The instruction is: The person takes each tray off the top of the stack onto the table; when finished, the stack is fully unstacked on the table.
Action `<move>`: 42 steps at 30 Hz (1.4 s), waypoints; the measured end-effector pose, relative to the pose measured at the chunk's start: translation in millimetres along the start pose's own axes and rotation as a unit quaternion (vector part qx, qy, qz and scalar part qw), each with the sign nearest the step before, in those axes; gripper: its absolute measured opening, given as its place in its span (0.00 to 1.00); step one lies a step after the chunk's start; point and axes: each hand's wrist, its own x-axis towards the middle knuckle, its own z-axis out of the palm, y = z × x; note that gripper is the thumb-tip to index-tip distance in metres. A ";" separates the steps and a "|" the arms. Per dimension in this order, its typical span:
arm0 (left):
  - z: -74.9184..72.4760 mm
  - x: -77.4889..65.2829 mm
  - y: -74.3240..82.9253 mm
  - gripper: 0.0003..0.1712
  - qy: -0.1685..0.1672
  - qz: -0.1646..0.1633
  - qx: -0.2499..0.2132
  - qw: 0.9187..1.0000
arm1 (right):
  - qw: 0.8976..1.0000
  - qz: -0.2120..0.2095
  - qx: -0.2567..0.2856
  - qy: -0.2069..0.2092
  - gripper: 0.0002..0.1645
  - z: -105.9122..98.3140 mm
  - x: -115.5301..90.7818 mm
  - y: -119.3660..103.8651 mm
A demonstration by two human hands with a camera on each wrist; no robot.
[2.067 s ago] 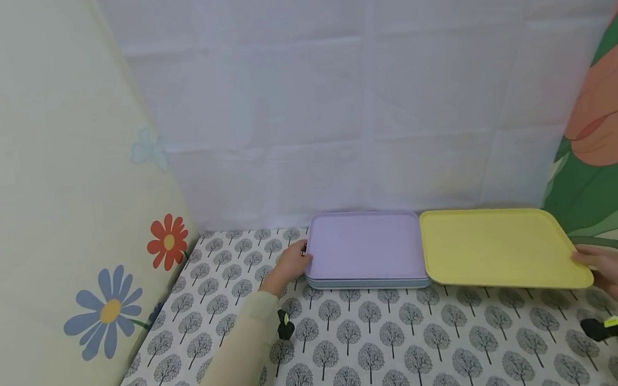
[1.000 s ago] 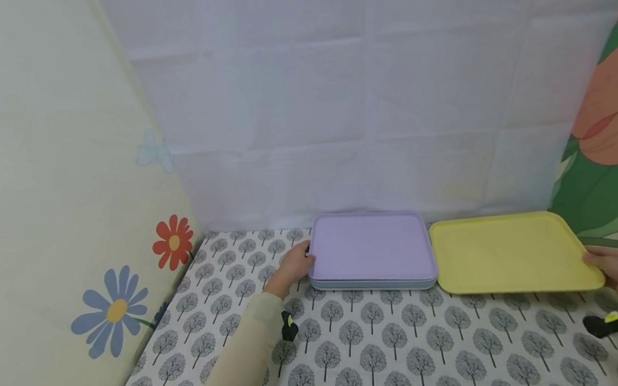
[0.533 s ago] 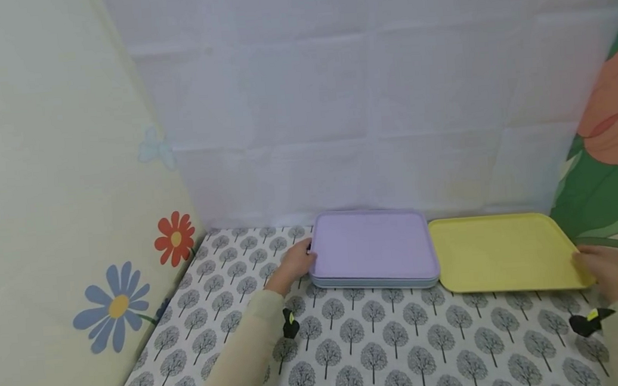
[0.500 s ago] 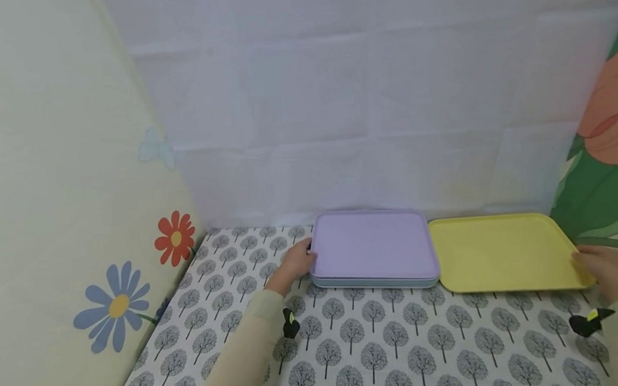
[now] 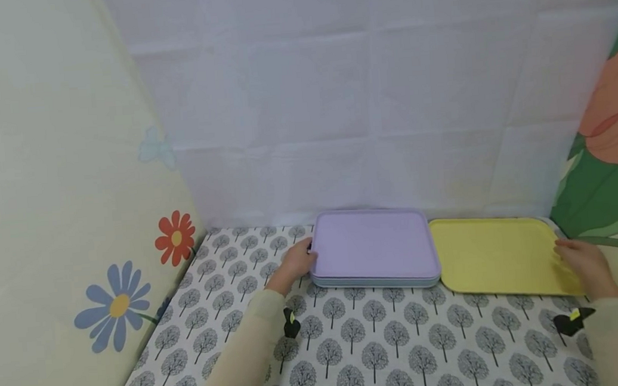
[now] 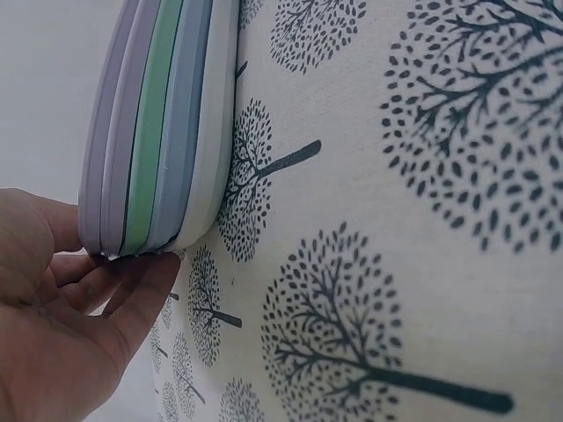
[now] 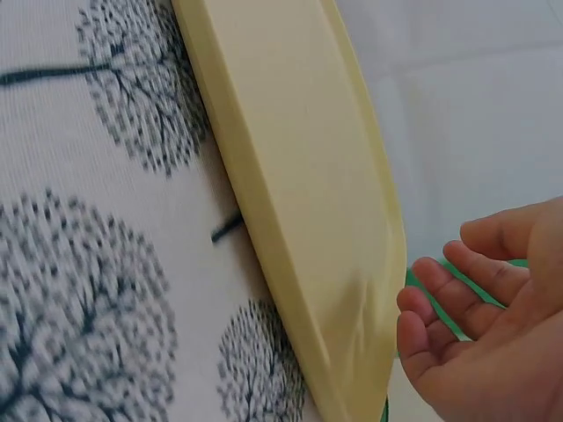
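Note:
On the patterned cloth lies a stack of trays (image 5: 374, 245), the top one lilac. The left wrist view shows the stack's edges (image 6: 158, 132) in purple, green, grey-blue and off-white. My left hand (image 5: 295, 263) holds the stack's left end, the thumb by the top tray and the other fingers bent against the side. A yellow tray (image 5: 498, 254) sits right of the stack, their edges close together. My right hand (image 5: 585, 266) is at its right end. In the right wrist view, that hand (image 7: 493, 316) has loosely bent fingers beside the yellow rim, gripping nothing; light contact is hard to tell.
The tree-print cloth (image 5: 346, 346) covers the table. A white hanging sheet (image 5: 356, 94) rises just behind the trays. Flower-printed panels stand at the left (image 5: 71, 174) and right (image 5: 610, 196) sides.
The yellow tray shifted right of the stack, then came down, and its right end now lies slightly turned toward the front. My right hand has let go and moved left. The left hand stays put.

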 end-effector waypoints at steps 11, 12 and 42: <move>-0.1 1.6 -2.0 0.30 0.006 0.008 0.000 1.000 | 0.997 -0.058 -0.011 -0.044 0.38 50.5 2.3 -42.6; -0.1 1.9 -2.3 0.30 0.007 0.008 -0.003 1.000 | 0.997 -0.059 -0.005 -0.047 0.37 55.0 2.7 -46.4; 1.1 3.7 -4.1 0.29 0.008 0.019 0.009 1.000 | 0.995 -0.072 0.016 -0.064 0.33 148.8 -3.3 -87.7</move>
